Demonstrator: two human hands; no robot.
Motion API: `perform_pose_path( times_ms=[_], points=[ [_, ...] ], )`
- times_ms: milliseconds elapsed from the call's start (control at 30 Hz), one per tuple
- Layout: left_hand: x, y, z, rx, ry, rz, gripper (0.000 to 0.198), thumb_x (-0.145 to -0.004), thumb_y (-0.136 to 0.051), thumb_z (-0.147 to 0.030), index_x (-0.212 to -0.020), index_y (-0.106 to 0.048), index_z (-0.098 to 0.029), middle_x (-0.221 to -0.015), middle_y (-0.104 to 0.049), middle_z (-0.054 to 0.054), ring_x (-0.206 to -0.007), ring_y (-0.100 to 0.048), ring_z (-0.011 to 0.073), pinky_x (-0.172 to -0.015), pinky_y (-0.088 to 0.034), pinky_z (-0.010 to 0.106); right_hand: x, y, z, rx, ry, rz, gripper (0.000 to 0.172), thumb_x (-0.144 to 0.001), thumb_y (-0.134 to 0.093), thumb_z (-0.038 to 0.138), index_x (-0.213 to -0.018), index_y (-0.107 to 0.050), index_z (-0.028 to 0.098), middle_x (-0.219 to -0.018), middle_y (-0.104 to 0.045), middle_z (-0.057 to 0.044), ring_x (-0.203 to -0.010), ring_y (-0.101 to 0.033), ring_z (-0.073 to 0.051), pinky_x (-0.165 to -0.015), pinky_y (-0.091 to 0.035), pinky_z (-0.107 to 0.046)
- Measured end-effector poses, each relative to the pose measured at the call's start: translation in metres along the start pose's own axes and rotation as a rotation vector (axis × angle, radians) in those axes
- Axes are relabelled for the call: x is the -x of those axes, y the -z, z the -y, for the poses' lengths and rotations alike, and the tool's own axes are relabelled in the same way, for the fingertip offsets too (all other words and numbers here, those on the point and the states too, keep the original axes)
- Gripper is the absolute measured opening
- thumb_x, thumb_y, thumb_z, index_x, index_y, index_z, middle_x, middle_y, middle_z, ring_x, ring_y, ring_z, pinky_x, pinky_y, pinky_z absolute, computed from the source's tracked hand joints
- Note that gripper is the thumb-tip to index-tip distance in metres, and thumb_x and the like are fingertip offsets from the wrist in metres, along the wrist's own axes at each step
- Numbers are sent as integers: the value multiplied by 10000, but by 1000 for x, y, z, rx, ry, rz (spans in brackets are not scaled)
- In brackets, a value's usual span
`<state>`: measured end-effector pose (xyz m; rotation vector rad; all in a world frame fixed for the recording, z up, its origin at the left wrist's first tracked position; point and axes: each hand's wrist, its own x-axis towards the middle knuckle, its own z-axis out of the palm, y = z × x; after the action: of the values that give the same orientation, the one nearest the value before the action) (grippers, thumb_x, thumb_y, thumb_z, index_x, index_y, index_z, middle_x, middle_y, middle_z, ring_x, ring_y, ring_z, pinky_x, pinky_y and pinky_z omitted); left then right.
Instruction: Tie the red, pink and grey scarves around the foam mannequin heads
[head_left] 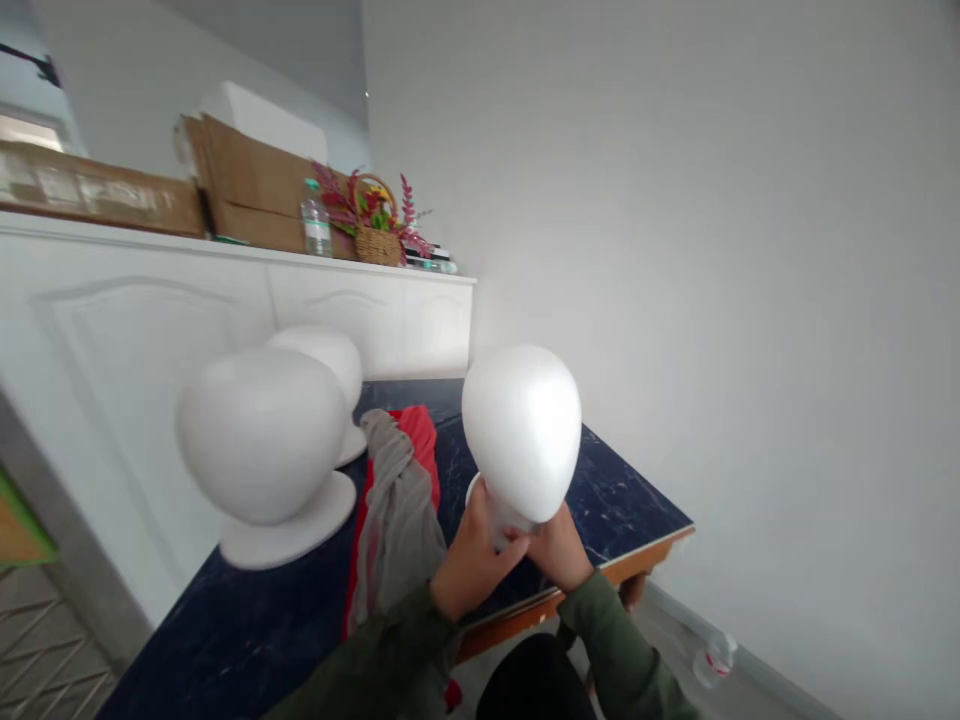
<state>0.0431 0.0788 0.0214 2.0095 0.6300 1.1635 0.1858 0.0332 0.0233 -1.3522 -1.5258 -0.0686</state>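
Observation:
A smooth white mannequin head (523,425) stands at the near edge of the dark blue marbled table (622,497). My left hand (472,560) and my right hand (556,550) are wrapped round its neck from both sides, thumbs meeting in front. The head hides part of my right fingers. Left of my hands lie a grey scarf (394,510) and a red cloth (421,440), stretched along the table and overlapping. Farther left are two more white mannequin heads, a near one (262,435) and one behind it (326,358), each on a round base.
A white cabinet (142,330) borders the table's far left side. On it are cardboard boxes (255,180), a plastic bottle (316,220) and a flower basket (378,245). A plain wall (712,250) rises at the right. Another bottle (714,660) lies on the floor.

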Motion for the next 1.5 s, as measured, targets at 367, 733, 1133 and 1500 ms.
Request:
perform_pose_path(
  times_ms=[367, 733, 1133, 1500],
  points=[
    [-24, -9, 36, 209, 155, 251, 734, -698, -578, -222, -1355, -259, -151, -1363, -408, 130, -1254, -381, 249, -1068, -271, 420, 33, -30, -71, 184, -89, -91, 692, -705, -606, 302, -1293, -319, 75, -1243, -455, -222, -1171, -424, -338, -945, -370, -501],
    [10, 81, 26, -1121, 475, 30, 599, -730, -503, -504, -1111, -498, -42, -1154, -526, 259, -1087, -498, 375, -877, -390, 468, 40, -37, -55, 299, -159, -204, 691, -736, -579, 430, -1284, -320, 99, -1223, -465, -215, -1145, -429, -347, -925, -368, -520],
    [23, 101, 23, -848, 499, -48, 247, -894, -235, -300, -920, -431, -151, -842, -613, 120, -802, -619, 226, -676, -429, 316, 36, -75, 39, -330, -361, 246, 376, -854, -416, 409, -1075, -592, 160, -1065, -621, -105, -976, -570, -217, -867, -432, -356],
    [49, 110, 35, -839, 514, -52, 480, -796, -468, -405, -1155, -451, -87, -1077, -569, 186, -997, -554, 317, -814, -410, 393, -40, -148, 54, -205, -433, 666, 270, -675, -633, 365, -512, -572, 159, -495, -507, 12, -533, -482, -133, -561, -380, -263]
  ],
)
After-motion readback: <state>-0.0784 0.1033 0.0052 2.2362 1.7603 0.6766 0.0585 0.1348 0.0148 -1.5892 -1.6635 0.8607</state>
